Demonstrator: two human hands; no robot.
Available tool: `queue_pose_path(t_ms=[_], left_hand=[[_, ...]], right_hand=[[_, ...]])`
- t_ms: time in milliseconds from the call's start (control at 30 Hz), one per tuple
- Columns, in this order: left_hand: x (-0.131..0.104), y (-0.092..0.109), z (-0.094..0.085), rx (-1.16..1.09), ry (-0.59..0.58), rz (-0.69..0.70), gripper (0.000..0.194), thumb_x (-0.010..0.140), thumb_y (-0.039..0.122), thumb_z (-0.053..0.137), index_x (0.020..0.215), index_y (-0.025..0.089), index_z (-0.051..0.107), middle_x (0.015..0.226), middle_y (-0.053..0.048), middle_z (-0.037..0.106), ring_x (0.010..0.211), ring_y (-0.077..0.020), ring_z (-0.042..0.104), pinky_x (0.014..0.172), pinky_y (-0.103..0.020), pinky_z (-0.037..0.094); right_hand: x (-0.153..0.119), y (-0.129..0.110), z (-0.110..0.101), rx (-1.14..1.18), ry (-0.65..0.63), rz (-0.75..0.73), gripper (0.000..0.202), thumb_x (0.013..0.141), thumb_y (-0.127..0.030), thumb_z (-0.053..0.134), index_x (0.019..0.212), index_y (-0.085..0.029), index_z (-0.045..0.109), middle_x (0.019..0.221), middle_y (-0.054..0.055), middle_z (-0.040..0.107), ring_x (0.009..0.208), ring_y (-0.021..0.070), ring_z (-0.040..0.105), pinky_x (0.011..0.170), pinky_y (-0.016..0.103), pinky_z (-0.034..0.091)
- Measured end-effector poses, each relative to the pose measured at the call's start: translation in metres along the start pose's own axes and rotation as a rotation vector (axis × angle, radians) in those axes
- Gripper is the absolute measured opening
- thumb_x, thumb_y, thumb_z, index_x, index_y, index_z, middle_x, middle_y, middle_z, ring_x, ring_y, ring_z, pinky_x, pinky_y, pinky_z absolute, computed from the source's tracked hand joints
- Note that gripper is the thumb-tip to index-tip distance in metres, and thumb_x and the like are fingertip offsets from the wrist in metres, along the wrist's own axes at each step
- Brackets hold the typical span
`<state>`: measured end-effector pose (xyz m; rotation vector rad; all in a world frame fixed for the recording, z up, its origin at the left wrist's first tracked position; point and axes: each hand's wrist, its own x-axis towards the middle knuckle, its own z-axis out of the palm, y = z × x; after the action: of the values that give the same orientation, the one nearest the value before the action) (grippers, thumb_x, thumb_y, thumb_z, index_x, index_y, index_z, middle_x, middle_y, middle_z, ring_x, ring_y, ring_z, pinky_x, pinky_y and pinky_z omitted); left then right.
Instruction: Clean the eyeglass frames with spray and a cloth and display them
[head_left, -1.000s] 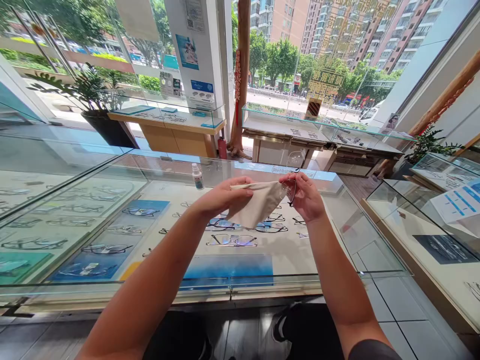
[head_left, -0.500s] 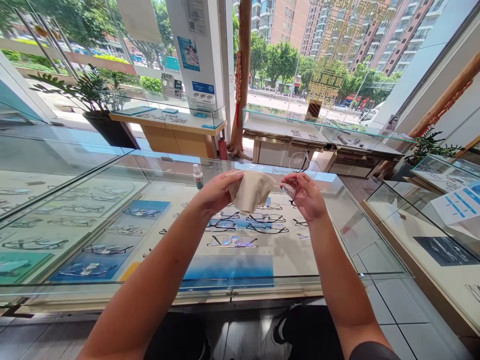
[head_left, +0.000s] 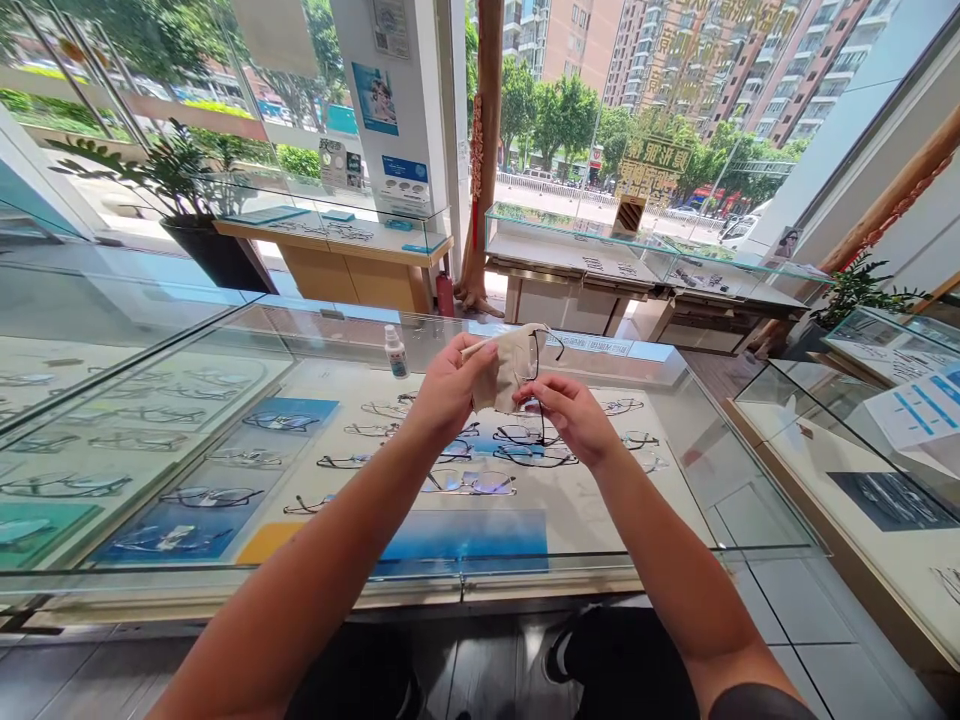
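A beige cleaning cloth [head_left: 498,374] is gripped in my left hand [head_left: 454,385], the fingers closed on its left part. My right hand [head_left: 570,414] pinches a pair of thin-framed glasses [head_left: 535,356] near the middle of the frame. One lens lies against the cloth, which partly covers it, and a dark temple arm sticks out to the right. Both hands are above the glass display counter [head_left: 360,330]. Behind my left hand a small white spray bottle [head_left: 395,352] stands upright on the glass.
Under the glass lie several rows of eyeglasses [head_left: 472,484] and blue cards [head_left: 480,535]. Further glass cases stand at the right [head_left: 825,440] and by the windows [head_left: 570,250]. A potted plant [head_left: 169,180] is at the far left, a wooden post [head_left: 484,150] in the middle.
My right hand has moved left with the glasses, bringing them from apart to against the cloth. My left hand, with the cloth, has shifted slightly right.
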<state>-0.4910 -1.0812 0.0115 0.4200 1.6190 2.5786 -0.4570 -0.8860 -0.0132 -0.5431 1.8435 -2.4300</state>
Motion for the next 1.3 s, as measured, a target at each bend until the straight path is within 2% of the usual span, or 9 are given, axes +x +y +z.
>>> queue_pose_path(t_ms=[167, 267, 400, 567, 667, 800, 900, 1033, 1300], left_hand=[[-0.002, -0.002, 0.004, 0.02, -0.026, -0.003, 0.065, 0.064, 0.061, 0.104, 0.087, 0.023, 0.057, 0.075, 0.003, 0.07, 0.064, -0.015, 0.064, 0.054, -0.025, 0.051], [-0.003, -0.003, 0.007, 0.039, -0.055, 0.02, 0.058, 0.072, 0.066, 0.098, 0.091, 0.021, 0.067, 0.081, -0.001, 0.075, 0.068, -0.0168, 0.068, 0.059, -0.028, 0.055], [-0.003, -0.008, 0.009, 0.035, -0.054, 0.048, 0.061, 0.082, 0.076, 0.083, 0.099, 0.017, 0.081, 0.097, -0.01, 0.081, 0.084, -0.0244, 0.076, 0.071, -0.036, 0.061], [-0.003, -0.017, 0.006, 0.139, 0.0, 0.12, 0.044, 0.075, 0.049, 0.099, 0.1, 0.019, 0.081, 0.109, -0.008, 0.082, 0.091, -0.02, 0.074, 0.079, -0.031, 0.06], [-0.003, -0.018, 0.005, 0.098, -0.022, 0.109, 0.049, 0.071, 0.041, 0.102, 0.103, 0.019, 0.072, 0.102, -0.005, 0.079, 0.086, -0.0168, 0.073, 0.077, -0.028, 0.06], [-0.001, -0.015, 0.002, 0.061, -0.14, -0.038, 0.067, 0.073, 0.046, 0.102, 0.12, 0.02, 0.062, 0.093, -0.003, 0.078, 0.07, -0.0148, 0.071, 0.065, -0.026, 0.058], [0.0, -0.013, -0.001, 0.095, -0.234, -0.129, 0.067, 0.079, 0.053, 0.097, 0.125, 0.014, 0.067, 0.088, -0.004, 0.077, 0.066, -0.0138, 0.069, 0.062, -0.024, 0.055], [0.002, -0.016, -0.003, 0.067, -0.271, -0.122, 0.064, 0.08, 0.055, 0.097, 0.121, 0.011, 0.074, 0.09, -0.007, 0.079, 0.068, -0.0134, 0.069, 0.063, -0.023, 0.054], [0.005, -0.022, -0.003, -0.03, -0.361, -0.118, 0.057, 0.077, 0.039, 0.102, 0.12, 0.011, 0.077, 0.077, -0.003, 0.075, 0.061, -0.0112, 0.066, 0.058, -0.021, 0.051]], right_hand=[[0.002, 0.008, 0.0, -0.018, 0.043, -0.031, 0.035, 0.083, -0.06, 0.092, 0.088, -0.025, 0.085, 0.095, 0.003, 0.084, 0.091, 0.02, 0.071, 0.093, 0.037, 0.054], [0.003, 0.01, 0.0, -0.015, 0.055, -0.042, 0.034, 0.084, -0.059, 0.092, 0.086, -0.026, 0.084, 0.095, 0.003, 0.083, 0.091, 0.0201, 0.07, 0.092, 0.036, 0.054], [0.004, 0.012, 0.0, -0.013, 0.064, -0.05, 0.036, 0.083, -0.06, 0.092, 0.084, -0.026, 0.081, 0.092, 0.001, 0.081, 0.09, 0.0191, 0.068, 0.088, 0.034, 0.052], [0.004, 0.014, 0.004, -0.004, 0.021, -0.026, 0.041, 0.082, -0.063, 0.092, 0.082, -0.024, 0.078, 0.084, 0.0, 0.075, 0.081, 0.0171, 0.061, 0.082, 0.032, 0.048], [0.003, 0.015, 0.005, 0.007, -0.001, -0.013, 0.042, 0.082, -0.063, 0.092, 0.081, -0.024, 0.077, 0.084, -0.001, 0.074, 0.082, 0.0167, 0.061, 0.083, 0.032, 0.048], [0.002, 0.016, 0.003, -0.004, -0.036, -0.001, 0.043, 0.083, -0.064, 0.092, 0.084, -0.024, 0.077, 0.088, 0.001, 0.074, 0.087, 0.0178, 0.061, 0.088, 0.033, 0.048], [0.003, 0.017, 0.001, -0.011, -0.046, 0.009, 0.043, 0.082, -0.063, 0.092, 0.086, -0.022, 0.078, 0.089, 0.002, 0.074, 0.087, 0.0179, 0.059, 0.089, 0.034, 0.046], [0.003, 0.018, 0.0, 0.003, -0.034, 0.026, 0.044, 0.079, -0.064, 0.094, 0.085, -0.022, 0.078, 0.088, 0.002, 0.073, 0.087, 0.0182, 0.057, 0.089, 0.035, 0.045], [0.004, 0.019, -0.002, 0.059, -0.051, 0.06, 0.046, 0.075, -0.064, 0.098, 0.086, -0.023, 0.081, 0.09, 0.003, 0.076, 0.088, 0.0184, 0.061, 0.091, 0.036, 0.048]])
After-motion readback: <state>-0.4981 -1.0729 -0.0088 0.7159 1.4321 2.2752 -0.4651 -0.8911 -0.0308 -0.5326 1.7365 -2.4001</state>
